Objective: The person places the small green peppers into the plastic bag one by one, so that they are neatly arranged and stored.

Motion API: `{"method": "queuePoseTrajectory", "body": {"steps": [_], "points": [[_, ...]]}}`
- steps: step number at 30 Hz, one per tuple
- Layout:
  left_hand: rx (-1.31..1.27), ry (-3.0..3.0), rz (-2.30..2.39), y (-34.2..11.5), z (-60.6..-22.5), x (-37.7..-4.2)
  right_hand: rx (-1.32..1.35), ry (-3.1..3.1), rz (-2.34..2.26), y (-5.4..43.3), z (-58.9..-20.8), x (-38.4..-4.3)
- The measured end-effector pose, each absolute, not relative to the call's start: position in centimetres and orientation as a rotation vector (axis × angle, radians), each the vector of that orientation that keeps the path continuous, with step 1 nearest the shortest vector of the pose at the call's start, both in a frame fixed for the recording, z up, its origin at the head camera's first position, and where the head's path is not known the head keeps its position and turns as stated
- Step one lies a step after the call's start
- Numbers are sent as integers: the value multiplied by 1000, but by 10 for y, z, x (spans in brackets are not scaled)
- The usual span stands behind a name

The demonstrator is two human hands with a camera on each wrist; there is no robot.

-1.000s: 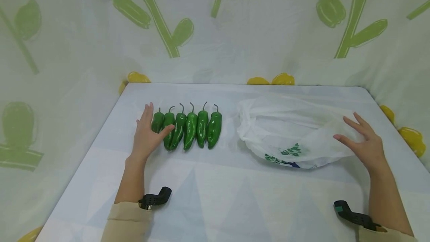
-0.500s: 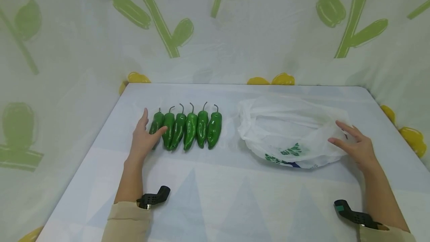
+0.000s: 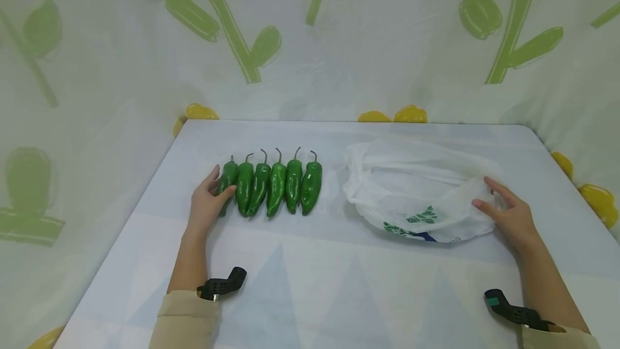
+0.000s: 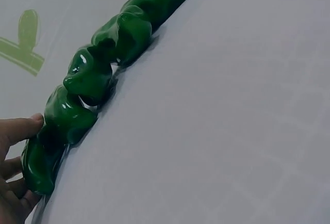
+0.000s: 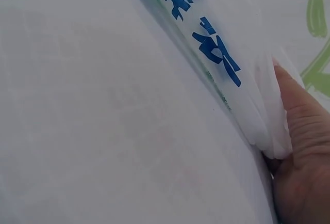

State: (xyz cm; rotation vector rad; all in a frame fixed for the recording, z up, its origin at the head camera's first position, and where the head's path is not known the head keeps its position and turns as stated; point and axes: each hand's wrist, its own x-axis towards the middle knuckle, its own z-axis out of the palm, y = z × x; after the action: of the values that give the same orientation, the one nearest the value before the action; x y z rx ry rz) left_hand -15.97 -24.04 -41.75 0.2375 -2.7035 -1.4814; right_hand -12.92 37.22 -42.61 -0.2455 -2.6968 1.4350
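Note:
Several glossy green peppers (image 3: 276,187) lie side by side in a row at the left of the table, stems pointing to the back. My left hand (image 3: 205,206) pinches the leftmost pepper (image 4: 41,170), thumb on one side and fingers on the other. Right of the row, a white plastic bag (image 3: 426,176) with green and blue print lies spread out, its loose opening toward the left. At the bag's right end my right hand (image 3: 513,217) grips the thin plastic. In the right wrist view the thumb (image 5: 304,121) lies against bunched plastic, the fingertips hidden behind it.
A pale table (image 3: 310,284) with a faint triangle pattern carries everything. Behind and beside it hangs a white curtain (image 3: 339,69) printed with green plants and yellow shapes. Black wrist cameras (image 3: 224,284) sit on both forearms, near the beige sleeves.
My left hand has lowered and closed its thumb and fingers round the leftmost pepper. My right hand has moved left onto the bag's end and taken hold of it.

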Motion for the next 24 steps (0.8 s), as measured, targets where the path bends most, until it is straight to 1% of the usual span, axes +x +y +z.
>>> {"method": "queuePoseTrajectory", "body": {"steps": [9,16,24], "points": [[285,-2736,-1448,-241,-421,-161,-273,-2771,1380,372,-429,-130],[299,-2730,-1423,-239,-421,-164,-245,-2748,1392,373,-428,-131],[329,-2720,-1306,-239,-426,-164,-231,-2784,1349,373,-432,-132]]}}
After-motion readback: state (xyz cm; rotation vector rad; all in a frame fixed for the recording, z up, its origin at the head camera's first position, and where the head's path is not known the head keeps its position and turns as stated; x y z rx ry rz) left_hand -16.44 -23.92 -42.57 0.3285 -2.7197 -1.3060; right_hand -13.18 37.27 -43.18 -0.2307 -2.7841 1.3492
